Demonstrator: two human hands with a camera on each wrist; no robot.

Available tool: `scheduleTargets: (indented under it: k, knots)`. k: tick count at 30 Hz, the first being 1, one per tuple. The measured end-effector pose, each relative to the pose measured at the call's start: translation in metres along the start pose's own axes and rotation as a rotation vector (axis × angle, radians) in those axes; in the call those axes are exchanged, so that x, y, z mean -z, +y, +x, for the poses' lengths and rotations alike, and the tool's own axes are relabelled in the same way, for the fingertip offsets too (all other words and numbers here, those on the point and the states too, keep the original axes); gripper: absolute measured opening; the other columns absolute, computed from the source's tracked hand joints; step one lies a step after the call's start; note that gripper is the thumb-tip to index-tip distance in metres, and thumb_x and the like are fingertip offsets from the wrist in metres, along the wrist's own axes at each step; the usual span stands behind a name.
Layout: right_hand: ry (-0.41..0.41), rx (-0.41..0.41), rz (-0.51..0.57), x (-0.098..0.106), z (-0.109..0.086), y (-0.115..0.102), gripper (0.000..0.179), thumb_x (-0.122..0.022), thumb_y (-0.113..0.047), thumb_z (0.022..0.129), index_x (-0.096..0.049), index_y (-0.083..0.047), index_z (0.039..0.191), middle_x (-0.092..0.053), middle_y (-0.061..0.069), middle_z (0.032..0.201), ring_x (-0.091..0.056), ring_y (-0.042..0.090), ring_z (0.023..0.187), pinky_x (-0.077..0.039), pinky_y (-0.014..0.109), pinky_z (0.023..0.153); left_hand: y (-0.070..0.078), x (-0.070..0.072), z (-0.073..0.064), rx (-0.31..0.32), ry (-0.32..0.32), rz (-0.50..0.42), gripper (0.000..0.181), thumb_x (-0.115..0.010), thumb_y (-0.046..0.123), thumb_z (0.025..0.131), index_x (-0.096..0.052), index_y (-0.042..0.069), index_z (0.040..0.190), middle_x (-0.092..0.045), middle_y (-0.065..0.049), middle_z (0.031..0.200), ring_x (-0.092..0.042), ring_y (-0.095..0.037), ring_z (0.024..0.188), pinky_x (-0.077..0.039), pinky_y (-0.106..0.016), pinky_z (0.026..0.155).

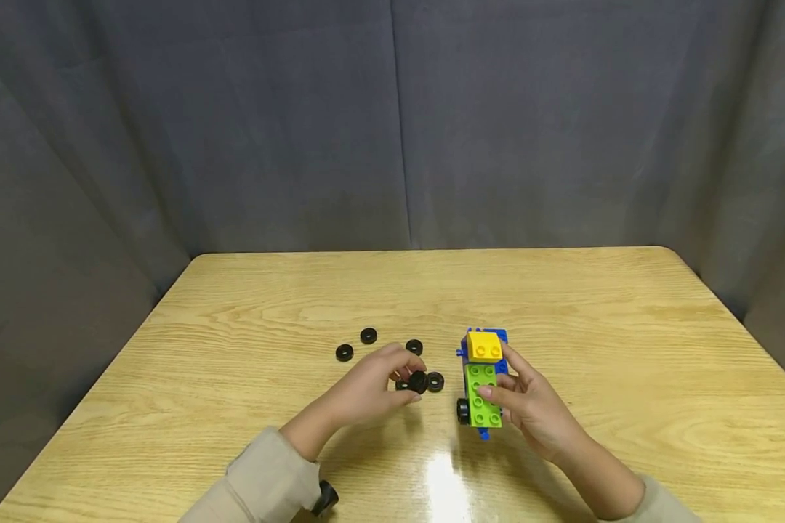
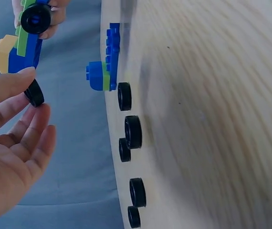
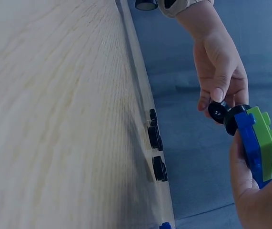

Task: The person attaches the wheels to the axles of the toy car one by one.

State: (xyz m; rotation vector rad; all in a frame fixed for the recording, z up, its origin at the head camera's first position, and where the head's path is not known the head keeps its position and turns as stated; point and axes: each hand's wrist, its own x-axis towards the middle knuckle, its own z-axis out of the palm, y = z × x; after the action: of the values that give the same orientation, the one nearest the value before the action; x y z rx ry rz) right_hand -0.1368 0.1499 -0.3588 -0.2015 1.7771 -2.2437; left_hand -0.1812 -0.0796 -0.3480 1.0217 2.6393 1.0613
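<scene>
My left hand (image 1: 369,385) pinches a small black toy wheel (image 1: 418,382) between thumb and fingers, raised above the table. In my right hand (image 1: 538,410) is a toy truck of building bricks, with a lime-green studded brick (image 1: 486,418) and a yellow brick (image 1: 484,346) on a blue base. One black wheel (image 1: 463,411) sits on the truck's near left side, and a bare blue peg (image 1: 460,353) sticks out farther forward. The left wrist view shows the held wheel (image 2: 34,94) just below the truck, apart from the truck's mounted wheel (image 2: 35,19).
Several loose black wheels, among them one at the back (image 1: 368,335) and one nearer (image 1: 435,381), lie around my left hand. A second blue brick piece (image 2: 112,57) with a green layer stands on the wooden table (image 1: 170,407), partly hidden behind the truck. Grey curtains (image 1: 288,145) surround the table.
</scene>
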Motion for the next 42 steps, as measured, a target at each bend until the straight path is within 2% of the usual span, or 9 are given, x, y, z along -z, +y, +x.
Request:
scheduleTargets:
  k: [11,17,25,30,35,42]
  knots:
    - [-0.032,0.028,0.018,-0.003,0.0,-0.002,0.077,-0.051,0.003,0.083,0.0,-0.009,0.139,-0.055,0.009,0.099,-0.058,0.019,0.087,-0.047,0.033,0.076,0.004,0.001,0.007,-0.042,0.036,-0.034,0.028,-0.065,0.01,0.076,-0.056,0.005,0.102,-0.052,-0.001,0.097,-0.052,-0.014,0.084,-0.044,-0.026,0.076]
    - [-0.05,0.019,0.001,-0.002,0.0,0.001,0.077,-0.053,0.0,0.083,-0.001,-0.009,0.139,-0.055,0.009,0.098,-0.057,0.02,0.087,-0.046,0.036,0.078,0.004,-0.001,0.01,-0.017,0.035,-0.052,0.028,-0.064,0.011,0.078,-0.055,0.006,0.104,-0.053,-0.002,0.101,-0.053,-0.014,0.086,-0.044,-0.028,0.077]
    - [-0.072,0.016,0.002,-0.003,-0.001,0.002,0.077,-0.054,-0.002,0.082,-0.002,-0.01,0.138,-0.054,0.01,0.1,-0.057,0.022,0.089,-0.044,0.039,0.079,0.005,-0.004,0.012,0.005,0.055,-0.112,0.03,-0.064,0.011,0.078,-0.054,0.005,0.105,-0.054,-0.001,0.1,-0.053,-0.012,0.087,-0.043,-0.024,0.078]
    - [-0.086,0.018,0.003,-0.004,-0.001,0.003,0.076,-0.054,-0.001,0.082,-0.002,-0.01,0.138,-0.053,0.011,0.102,-0.056,0.024,0.09,-0.044,0.04,0.079,0.006,-0.006,0.013,0.012,0.075,-0.173,0.028,-0.064,0.01,0.078,-0.054,0.006,0.103,-0.054,0.0,0.097,-0.054,-0.015,0.087,-0.044,-0.028,0.078]
    - [-0.092,0.014,-0.008,-0.004,0.0,0.005,0.077,-0.055,-0.003,0.082,-0.002,-0.01,0.138,-0.053,0.013,0.105,-0.056,0.025,0.091,-0.045,0.041,0.077,0.005,-0.008,0.014,0.031,0.087,-0.23,0.027,-0.064,0.01,0.078,-0.054,0.008,0.102,-0.054,0.001,0.095,-0.054,-0.013,0.086,-0.044,-0.034,0.078]
    - [-0.134,0.032,0.008,-0.007,0.0,0.006,0.076,-0.054,-0.003,0.083,-0.002,-0.009,0.138,-0.053,0.013,0.105,-0.057,0.025,0.089,-0.046,0.039,0.075,0.006,-0.009,0.016,0.057,0.085,-0.27,0.028,-0.064,0.009,0.078,-0.053,0.007,0.103,-0.055,0.0,0.096,-0.054,-0.013,0.087,-0.045,-0.034,0.078]
